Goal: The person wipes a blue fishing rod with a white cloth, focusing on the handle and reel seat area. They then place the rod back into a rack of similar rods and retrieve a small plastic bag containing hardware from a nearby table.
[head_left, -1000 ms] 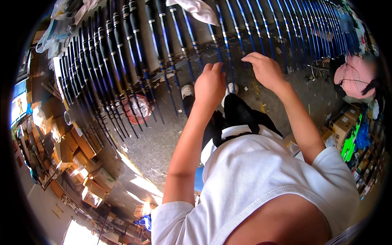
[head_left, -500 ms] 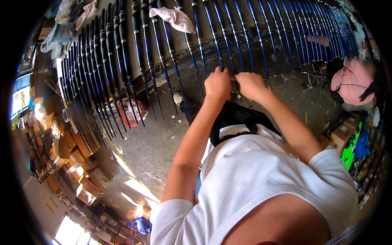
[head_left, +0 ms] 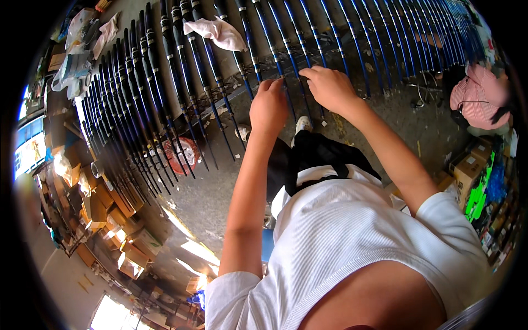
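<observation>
A long row of blue-and-black fishing rods [head_left: 336, 41] leans side by side in front of me, thin ends toward the floor. My left hand [head_left: 268, 107] is closed, its bent fingers at the shaft of one rod near the row's middle. To its right, my right hand [head_left: 331, 89] has its fingers partly stretched and apart, the tips beside a neighbouring rod. No rod is seen gripped in it, and its palm side is hidden. A pale pink cloth [head_left: 217, 34] drapes over several rods left of centre.
A red round basket [head_left: 181, 155] stands on the floor behind the left rods. Cardboard boxes [head_left: 135, 261] are piled at the left, with more boxes [head_left: 468, 168] at the right. Another person in a pink striped top [head_left: 478, 99] is at the far right. My shoe [head_left: 303, 124] shows below my hands.
My hands were close together at one rod and are now apart. The left has moved left, the right slightly up. The view has shifted, and the rods sit farther left in it.
</observation>
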A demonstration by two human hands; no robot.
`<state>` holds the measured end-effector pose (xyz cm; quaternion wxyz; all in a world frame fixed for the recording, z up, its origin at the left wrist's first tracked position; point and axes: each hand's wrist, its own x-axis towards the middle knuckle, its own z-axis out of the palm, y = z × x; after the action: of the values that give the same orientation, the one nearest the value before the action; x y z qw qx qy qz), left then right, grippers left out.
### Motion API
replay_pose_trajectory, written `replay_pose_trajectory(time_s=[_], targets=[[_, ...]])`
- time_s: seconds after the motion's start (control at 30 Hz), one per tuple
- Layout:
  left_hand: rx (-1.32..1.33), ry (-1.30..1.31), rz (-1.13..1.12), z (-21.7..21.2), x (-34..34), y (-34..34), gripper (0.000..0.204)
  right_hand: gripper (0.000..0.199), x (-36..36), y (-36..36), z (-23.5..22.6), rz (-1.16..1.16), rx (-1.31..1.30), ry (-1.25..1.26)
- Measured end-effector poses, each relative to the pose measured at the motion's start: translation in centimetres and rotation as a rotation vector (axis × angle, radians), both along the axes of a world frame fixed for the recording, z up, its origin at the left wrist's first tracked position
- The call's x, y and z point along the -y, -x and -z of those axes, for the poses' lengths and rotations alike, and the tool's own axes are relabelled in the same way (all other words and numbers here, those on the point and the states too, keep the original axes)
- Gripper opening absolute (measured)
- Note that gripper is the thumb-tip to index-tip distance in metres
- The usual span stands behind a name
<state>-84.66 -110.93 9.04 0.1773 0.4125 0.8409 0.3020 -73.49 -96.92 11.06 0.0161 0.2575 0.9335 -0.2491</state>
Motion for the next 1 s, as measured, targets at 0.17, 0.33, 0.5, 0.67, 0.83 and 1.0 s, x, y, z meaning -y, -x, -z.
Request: replay_pose_trajectory(time_s=[0.17, 0.33, 0.5, 0.67, 0.83, 1.0], targets=[[-0.003, 0.247, 0.222, -1.8, 2.4, -2.8, 0.042, 0.034, 3.1, -3.9, -1.1, -0.234, 0.137, -0.027], [-0.293, 0.281, 0.278, 1.2, 2.9, -4.5, 0.032, 0.018, 5.6, -4.2, 2.9, -0.323, 0.080, -0.141], [-0.254, 0.270, 0.226, 2.2, 3.1, -3.2, 0.014, 0.004, 6.0, -2.3, 4.2, -0.236, -0.071, -0.142], [-0.187, 0.391, 0.321, 0.7, 3.4, -3.4, 0.012, 0.005, 4.9, -4.3, 2.1, -0.140, -0.087, 0.002], [-0.106, 0.201, 0.239, -1.2, 0.2, -6.5, 0.020, 0.021, 1.7, -6.9, 1.4, 0.164, -0.031, -0.075], [-0.042, 0.243, 0.314, 1.5, -3.0, -7.7, 0.026, 0.020, 0.6, -7.4, 2.2, 0.045, 0.155, 0.009]])
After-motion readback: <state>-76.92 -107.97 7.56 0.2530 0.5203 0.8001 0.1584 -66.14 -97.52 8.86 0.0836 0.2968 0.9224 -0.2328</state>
